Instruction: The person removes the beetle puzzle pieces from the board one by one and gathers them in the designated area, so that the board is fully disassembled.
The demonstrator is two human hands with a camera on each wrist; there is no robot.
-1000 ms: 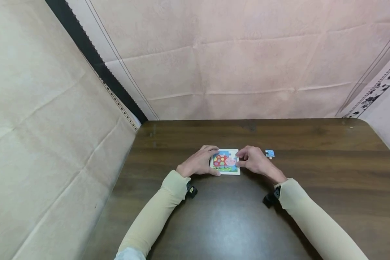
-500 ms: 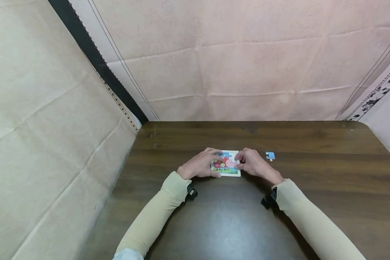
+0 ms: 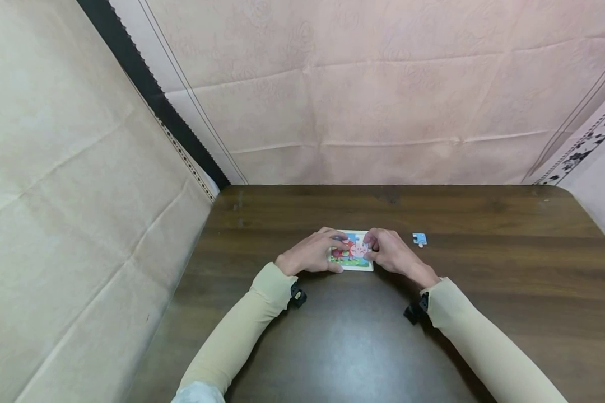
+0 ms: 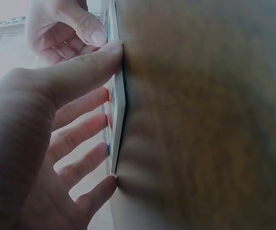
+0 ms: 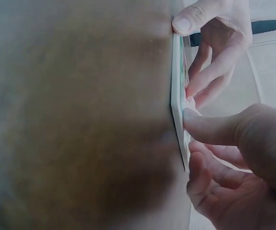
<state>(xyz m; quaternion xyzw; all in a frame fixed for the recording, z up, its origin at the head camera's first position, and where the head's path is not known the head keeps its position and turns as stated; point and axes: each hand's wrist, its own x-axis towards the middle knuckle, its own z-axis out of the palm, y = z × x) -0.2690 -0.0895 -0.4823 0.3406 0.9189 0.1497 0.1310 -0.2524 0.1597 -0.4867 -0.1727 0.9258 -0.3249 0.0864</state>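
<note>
A small jigsaw puzzle in a white frame tray lies on the table, its picture showing a pink face, red shapes and green at the bottom. My left hand holds the tray's left side, thumb at the near edge and other fingers spread over the picture. At the right side, my right hand pinches a puzzle piece; in the right wrist view a pink-printed piece stands up from the tray beside the thumb. Part of the picture is hidden under the fingers.
One loose blue puzzle piece lies right of the right hand. The dark wooden table ends at a pale cloth hung behind it. More cloth hangs along the left side.
Fingers of the left hand have moved from the tray's left rim further over the picture. My right hand has shifted slightly left over the right edge.
</note>
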